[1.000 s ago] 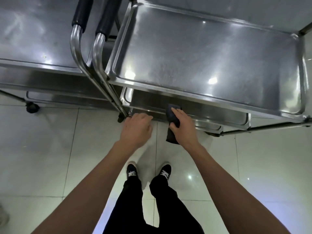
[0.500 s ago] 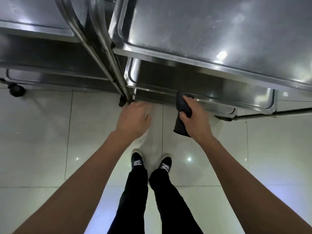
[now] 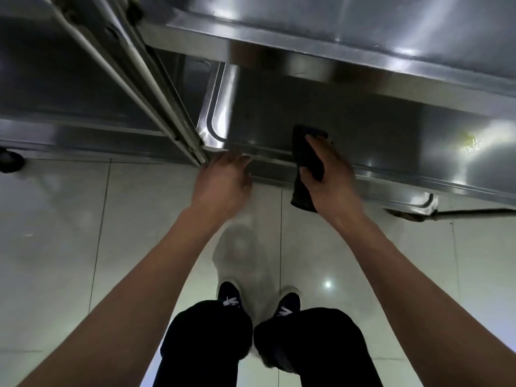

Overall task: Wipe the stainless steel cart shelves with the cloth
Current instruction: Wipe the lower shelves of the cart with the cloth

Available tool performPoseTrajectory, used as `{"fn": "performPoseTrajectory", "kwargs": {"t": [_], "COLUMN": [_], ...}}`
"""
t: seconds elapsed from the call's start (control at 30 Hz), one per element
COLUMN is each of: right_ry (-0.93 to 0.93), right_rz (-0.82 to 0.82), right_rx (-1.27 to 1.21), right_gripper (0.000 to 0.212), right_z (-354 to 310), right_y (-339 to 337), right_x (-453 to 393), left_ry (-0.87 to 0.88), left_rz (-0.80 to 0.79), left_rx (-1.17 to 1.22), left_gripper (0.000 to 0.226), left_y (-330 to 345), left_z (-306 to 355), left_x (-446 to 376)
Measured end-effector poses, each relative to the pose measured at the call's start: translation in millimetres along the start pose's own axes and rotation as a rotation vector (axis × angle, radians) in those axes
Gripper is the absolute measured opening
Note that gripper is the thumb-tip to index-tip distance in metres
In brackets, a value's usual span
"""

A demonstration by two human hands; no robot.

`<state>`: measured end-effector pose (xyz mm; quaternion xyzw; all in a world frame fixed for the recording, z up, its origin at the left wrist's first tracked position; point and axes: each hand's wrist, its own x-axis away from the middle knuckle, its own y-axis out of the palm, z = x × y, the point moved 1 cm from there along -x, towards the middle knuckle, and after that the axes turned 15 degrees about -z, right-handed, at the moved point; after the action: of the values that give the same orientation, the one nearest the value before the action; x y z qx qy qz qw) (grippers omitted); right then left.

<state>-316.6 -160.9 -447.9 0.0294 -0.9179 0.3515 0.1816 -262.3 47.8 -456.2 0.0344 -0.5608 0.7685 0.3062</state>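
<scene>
Closer now: cloth point(image 3: 307, 160), no legible writing.

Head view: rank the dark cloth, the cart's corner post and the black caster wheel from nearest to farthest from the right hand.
1. Dark cloth, gripped in the right hand.
2. Corner post, left of it, beside the left hand.
3. Black caster wheel, far left on the floor.

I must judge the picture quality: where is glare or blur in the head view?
Head view: strong glare on the lower shelf at right; left hand and right hand slightly motion-blurred; the dark cloth lacks detail; wide-angle bending at edges.
</scene>
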Motion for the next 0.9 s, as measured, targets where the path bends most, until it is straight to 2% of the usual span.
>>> {"fn": "performPoseTrajectory", "kwargs": {"t": [0.17, 0.33, 0.53, 0.67, 0.73, 0.9], "right_ry": [-0.154, -0.283, -0.353, -0.379, -0.377, -0.414], "right_rz": [0.131, 0.184, 0.227, 0.256, 0.271, 0.273], "right_rx": [0.045, 0.057, 0.145, 0.187, 0.179, 0.170], "right_gripper": [0.060, 0.058, 0.059, 0.058, 0.056, 0.051], "right_z": [2.5, 1.0, 11.4, 22.3, 25.0, 15.5], "right_y": [22.2, 47.0, 74.6, 95.1, 99.1, 100.8], "right_x": [-55.2, -89.3, -122.7, -136.9, -140.3, -153.3], "left_ry": [0.002, -0.008, -0.040, -0.042, -0.052, -0.014], "left_rz": [0.148, 0.315, 0.389, 0.465, 0.447, 0.451], "left_rx": [-0.047, -0.103, -0.227, -0.144, -0.101, -0.185], "left_gripper": [0.042, 0.034, 0.031, 0.022, 0.025, 0.031], "left_y": [24.6, 44.3, 68.4, 69.1, 65.0, 65.0], "left_z": [-30.3, -60.1, -67.7, -70.8, -70.7, -73.6], "left_x": [-38.7, -55.8, -63.5, -63.4, -63.2, -66.9]}}
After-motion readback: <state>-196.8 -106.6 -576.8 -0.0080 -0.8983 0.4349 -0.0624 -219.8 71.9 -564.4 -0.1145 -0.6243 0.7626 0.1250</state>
